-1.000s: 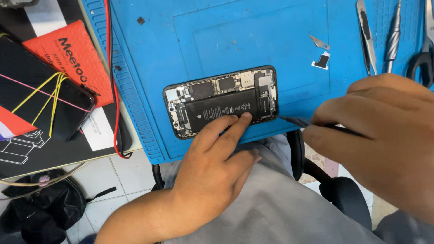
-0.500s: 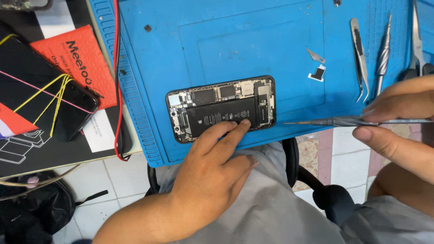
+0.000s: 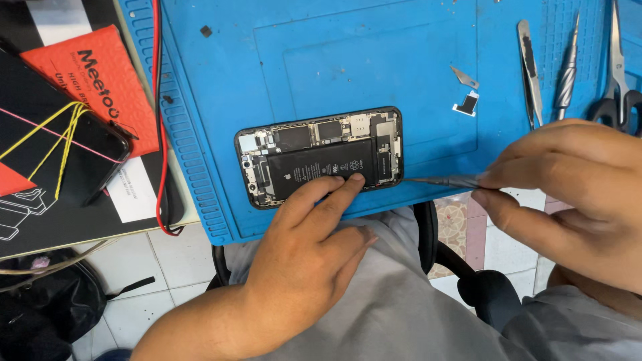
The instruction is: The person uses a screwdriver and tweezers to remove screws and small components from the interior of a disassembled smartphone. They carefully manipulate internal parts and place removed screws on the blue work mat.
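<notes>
The left hand is pressing open fingers on the opened phone; the right hand is pinching a thin screwdriver at its edge.

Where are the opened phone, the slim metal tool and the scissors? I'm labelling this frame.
opened phone (image 3: 319, 155): head view, on its black battery.
slim metal tool (image 3: 441, 180): head view, on the shaft ahead of the right hand's fingers.
scissors (image 3: 616, 57): head view, on the blades.

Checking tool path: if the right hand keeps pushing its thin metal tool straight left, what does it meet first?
Likely the opened phone: the tool held by the right hand already points at its right edge; contact is unclear.
</notes>
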